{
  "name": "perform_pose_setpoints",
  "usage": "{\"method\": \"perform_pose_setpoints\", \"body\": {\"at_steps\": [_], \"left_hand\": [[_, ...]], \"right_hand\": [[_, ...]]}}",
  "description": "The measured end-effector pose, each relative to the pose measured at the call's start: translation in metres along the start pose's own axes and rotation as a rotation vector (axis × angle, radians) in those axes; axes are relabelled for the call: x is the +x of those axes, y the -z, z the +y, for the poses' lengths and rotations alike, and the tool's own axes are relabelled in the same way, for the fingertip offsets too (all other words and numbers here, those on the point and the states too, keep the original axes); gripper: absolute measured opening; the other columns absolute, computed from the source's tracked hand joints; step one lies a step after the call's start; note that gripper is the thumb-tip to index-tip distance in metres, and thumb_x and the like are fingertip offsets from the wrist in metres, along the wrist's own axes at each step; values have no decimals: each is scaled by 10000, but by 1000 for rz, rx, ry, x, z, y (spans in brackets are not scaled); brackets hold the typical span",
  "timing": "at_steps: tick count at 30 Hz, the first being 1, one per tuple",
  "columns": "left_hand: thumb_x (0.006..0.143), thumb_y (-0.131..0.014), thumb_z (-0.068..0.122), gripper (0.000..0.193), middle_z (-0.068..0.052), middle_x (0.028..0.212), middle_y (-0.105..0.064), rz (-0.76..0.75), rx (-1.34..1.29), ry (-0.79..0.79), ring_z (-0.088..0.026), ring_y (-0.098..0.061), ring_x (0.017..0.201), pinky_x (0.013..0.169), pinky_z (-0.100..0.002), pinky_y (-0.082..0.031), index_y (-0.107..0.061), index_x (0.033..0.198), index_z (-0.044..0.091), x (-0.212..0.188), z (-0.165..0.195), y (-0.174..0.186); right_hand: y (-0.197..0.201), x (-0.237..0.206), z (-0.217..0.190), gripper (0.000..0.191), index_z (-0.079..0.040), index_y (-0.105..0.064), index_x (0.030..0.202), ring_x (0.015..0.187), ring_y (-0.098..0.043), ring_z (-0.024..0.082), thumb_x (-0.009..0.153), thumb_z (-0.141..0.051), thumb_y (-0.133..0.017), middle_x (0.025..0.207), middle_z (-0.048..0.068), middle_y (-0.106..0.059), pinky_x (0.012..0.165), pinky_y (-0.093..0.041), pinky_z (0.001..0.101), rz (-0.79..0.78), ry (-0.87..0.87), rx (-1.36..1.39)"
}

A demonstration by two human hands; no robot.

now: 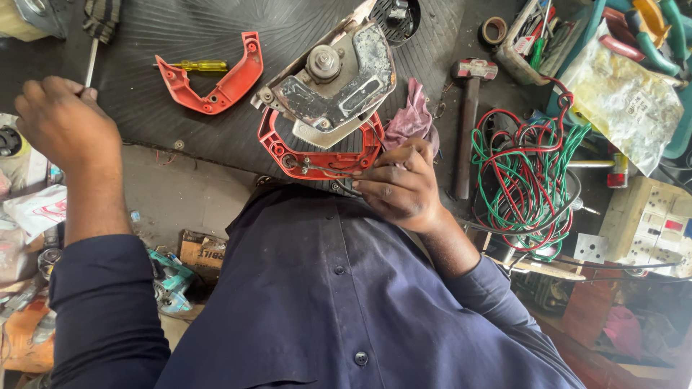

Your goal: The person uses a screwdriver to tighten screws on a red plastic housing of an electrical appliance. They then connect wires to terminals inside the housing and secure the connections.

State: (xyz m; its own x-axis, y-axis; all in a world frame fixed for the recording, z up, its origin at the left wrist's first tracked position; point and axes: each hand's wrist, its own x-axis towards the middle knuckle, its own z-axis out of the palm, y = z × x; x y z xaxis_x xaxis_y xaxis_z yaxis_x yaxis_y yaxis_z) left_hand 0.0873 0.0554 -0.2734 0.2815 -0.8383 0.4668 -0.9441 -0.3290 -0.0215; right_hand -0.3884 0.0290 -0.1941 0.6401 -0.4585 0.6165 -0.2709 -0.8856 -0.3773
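A power tool with a worn grey metal guard (339, 79) and a red handle shell (317, 155) lies on a black ribbed mat (180, 29) in front of me. My right hand (400, 189) pinches thin wires at the lower edge of the red shell. My left hand (65, 122) is far out at the left, closed around the metal shaft of a screwdriver (91, 65) whose dark handle points away from me. The loose red half of the handle cover (216, 81) lies on the mat between the hands, with a yellow screwdriver (198, 66) beside it.
A hammer (467, 122) and a pink cloth (411, 115) lie right of the tool. A tangle of red and green wires (526, 180), a white switch box (649, 223), a plastic bag (627, 94) and a tray of tools (537, 36) crowd the right. Clutter sits at the left edge.
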Motion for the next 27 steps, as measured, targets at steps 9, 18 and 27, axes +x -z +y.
{"method": "perform_pose_setpoints", "body": {"at_steps": [9,18,27], "left_hand": [[1186,-497,134,101,-56,962,-532,-80,-1564,552,-152,-584,808,761,-383,-557,-447,1185,47,-5,72,70],[1110,-511,-72,168,-172,1064,-619,-312,-1779,-307,-277,-727,999,991,-426,-623,-424,1216,26,-25,178,146],[1079,-532,-52,112,-133,1058,-644,-311,-1642,-449,-246,-729,989,937,-357,-625,-464,1144,10,-26,184,131]], "right_hand": [[-8,-7,-8,304,-109,-755,1061,979,-624,224,782,-91,-875,1073,-5,-734,895,-471,424,-31,-19,50],[-14,-10,-6,337,-127,-746,1053,985,-629,226,747,-57,-869,1026,-14,-708,911,-477,425,-16,-78,81],[-12,-13,-9,342,-133,-749,1054,998,-625,237,744,-50,-867,1048,-10,-698,921,-471,432,-20,-94,65]]}}
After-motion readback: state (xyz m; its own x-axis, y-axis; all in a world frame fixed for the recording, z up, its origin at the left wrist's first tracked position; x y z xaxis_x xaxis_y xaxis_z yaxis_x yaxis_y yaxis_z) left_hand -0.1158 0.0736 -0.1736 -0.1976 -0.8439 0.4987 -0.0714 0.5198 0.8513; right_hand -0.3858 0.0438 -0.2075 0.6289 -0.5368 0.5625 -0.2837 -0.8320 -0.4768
